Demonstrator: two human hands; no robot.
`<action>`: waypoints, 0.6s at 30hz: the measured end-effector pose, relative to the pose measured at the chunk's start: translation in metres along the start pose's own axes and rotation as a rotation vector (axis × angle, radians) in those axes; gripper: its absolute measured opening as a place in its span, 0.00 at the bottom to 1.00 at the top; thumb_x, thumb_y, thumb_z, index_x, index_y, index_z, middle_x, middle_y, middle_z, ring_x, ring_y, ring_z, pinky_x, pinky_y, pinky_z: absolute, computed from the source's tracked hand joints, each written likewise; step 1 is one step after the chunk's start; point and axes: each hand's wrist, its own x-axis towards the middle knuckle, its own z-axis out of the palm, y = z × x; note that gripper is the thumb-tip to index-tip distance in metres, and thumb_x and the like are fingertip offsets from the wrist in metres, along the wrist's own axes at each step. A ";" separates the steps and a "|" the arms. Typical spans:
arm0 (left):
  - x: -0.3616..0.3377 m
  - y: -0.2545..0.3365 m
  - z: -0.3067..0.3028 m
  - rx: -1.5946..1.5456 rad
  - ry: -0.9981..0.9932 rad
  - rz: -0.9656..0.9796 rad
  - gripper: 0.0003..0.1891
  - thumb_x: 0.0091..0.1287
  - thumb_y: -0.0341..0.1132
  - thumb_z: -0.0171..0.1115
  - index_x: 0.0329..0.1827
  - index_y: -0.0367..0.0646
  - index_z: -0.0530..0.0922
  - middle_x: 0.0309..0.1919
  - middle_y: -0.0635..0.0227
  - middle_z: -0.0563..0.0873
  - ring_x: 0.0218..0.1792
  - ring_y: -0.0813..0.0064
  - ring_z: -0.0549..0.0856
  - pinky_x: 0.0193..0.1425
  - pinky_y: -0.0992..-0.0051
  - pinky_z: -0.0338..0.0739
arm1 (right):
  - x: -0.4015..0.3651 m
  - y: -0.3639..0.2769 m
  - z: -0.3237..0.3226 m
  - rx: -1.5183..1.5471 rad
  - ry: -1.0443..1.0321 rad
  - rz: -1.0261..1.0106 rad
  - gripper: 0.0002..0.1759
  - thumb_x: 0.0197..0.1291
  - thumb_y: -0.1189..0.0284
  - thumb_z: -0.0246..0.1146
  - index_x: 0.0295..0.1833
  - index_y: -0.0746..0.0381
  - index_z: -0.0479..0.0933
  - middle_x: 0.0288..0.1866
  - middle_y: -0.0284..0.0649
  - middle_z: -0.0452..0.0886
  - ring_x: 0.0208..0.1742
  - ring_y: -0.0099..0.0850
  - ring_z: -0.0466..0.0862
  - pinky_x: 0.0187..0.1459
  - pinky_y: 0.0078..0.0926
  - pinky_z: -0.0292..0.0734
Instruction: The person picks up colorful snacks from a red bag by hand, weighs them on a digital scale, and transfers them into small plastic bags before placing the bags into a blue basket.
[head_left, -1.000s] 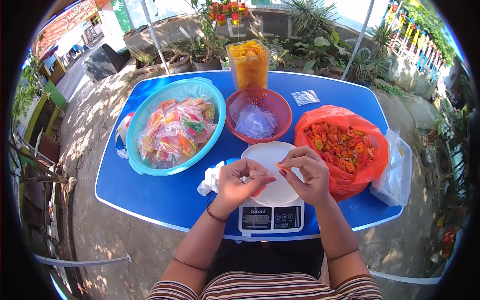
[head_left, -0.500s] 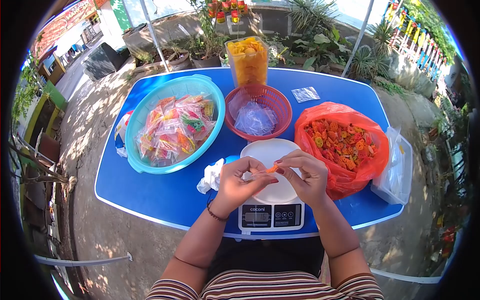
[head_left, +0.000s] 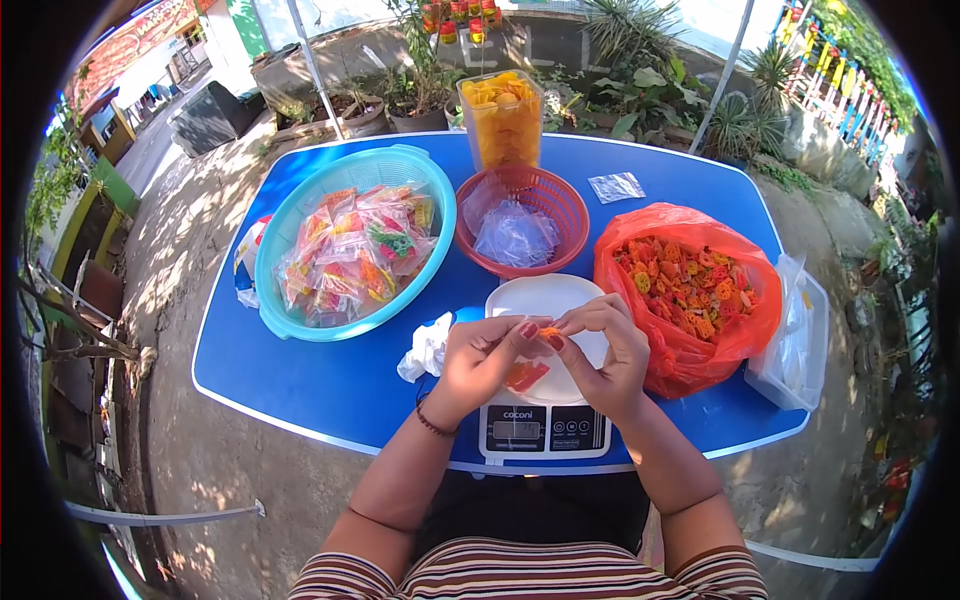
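Note:
My left hand (head_left: 478, 362) is closed, its thumb and fingers pinching a small clear plastic bag (head_left: 526, 376) with reddish-orange pieces showing in its lower part. An orange cracker piece (head_left: 549, 332) sits between the fingertips of both hands, at the bag's upper end. My right hand (head_left: 612, 352) pinches that piece with thumb and forefinger. Both hands hover over the white plate (head_left: 540, 292) on a digital kitchen scale (head_left: 545, 430); the scale's reading is too blurred to make out. Right of my right hand stands a red plastic bag (head_left: 670, 375) full of orange, red and yellow crackers.
On the blue table (head_left: 290, 400) are a turquoise basket (head_left: 270, 325) of filled packets, a red basket (head_left: 575, 225) of clear bags, a tub (head_left: 500, 125) of yellow-orange pieces, a clear box (head_left: 790, 375), a flat clear packet (head_left: 616, 187) and crumpled white plastic (head_left: 427, 348).
The small bag has come into view hanging below my fingers, with red pieces in it. My left thumb has moved up towards the bag's upper end. The camera has shifted slightly.

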 end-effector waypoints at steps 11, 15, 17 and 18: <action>0.001 -0.005 -0.001 0.029 -0.003 0.037 0.17 0.81 0.35 0.57 0.60 0.29 0.83 0.49 0.55 0.91 0.49 0.71 0.91 0.53 0.73 0.86 | -0.004 -0.008 0.002 -0.128 -0.187 0.040 0.05 0.58 0.73 0.68 0.40 0.61 0.86 0.58 0.45 0.82 0.58 0.43 0.77 0.56 0.39 0.72; 0.001 -0.004 0.000 -0.126 -0.006 -0.016 0.18 0.80 0.36 0.58 0.61 0.28 0.81 0.50 0.52 0.90 0.49 0.72 0.90 0.54 0.74 0.85 | -0.002 -0.014 0.008 -0.264 -0.265 -0.082 0.08 0.57 0.72 0.70 0.42 0.60 0.87 0.66 0.46 0.78 0.60 0.46 0.75 0.56 0.41 0.72; 0.001 0.003 0.001 -0.194 0.013 -0.040 0.17 0.79 0.35 0.59 0.61 0.29 0.81 0.50 0.53 0.91 0.48 0.74 0.89 0.55 0.74 0.84 | -0.008 -0.004 0.008 -0.192 -0.189 -0.035 0.09 0.55 0.73 0.70 0.43 0.59 0.86 0.66 0.46 0.78 0.60 0.45 0.75 0.55 0.42 0.72; 0.001 0.001 0.001 -0.198 0.007 -0.018 0.16 0.79 0.33 0.60 0.61 0.29 0.82 0.50 0.55 0.90 0.49 0.75 0.89 0.56 0.75 0.84 | -0.009 0.001 0.008 -0.156 -0.153 -0.016 0.10 0.54 0.73 0.71 0.44 0.59 0.86 0.65 0.46 0.79 0.59 0.45 0.75 0.55 0.42 0.72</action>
